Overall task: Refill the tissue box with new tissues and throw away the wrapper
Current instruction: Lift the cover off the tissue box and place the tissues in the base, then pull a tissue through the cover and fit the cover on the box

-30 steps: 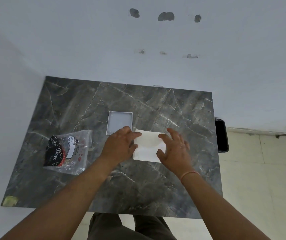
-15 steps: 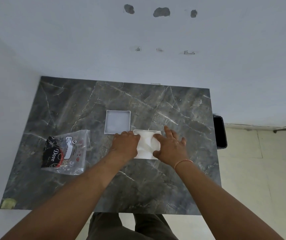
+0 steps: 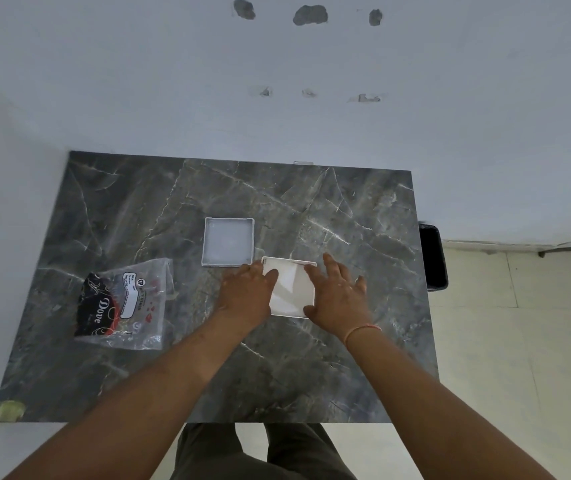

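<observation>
Our left hand (image 3: 247,292) and right hand (image 3: 337,294), fingers spread, now press tissues (image 3: 289,289) seemingly flatter into the box (image 3: 313,282) on the marble table (image 3: 138,209), centre frame.

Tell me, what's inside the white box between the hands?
White tissues fill the white box. The left hand and right hand cover its sides, so those parts and anything under the tissues stay hidden.

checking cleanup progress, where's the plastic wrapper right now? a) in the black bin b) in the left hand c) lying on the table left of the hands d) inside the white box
c: the wrapper lies flat on the table, left of the left hand, touched by neither hand.
</observation>
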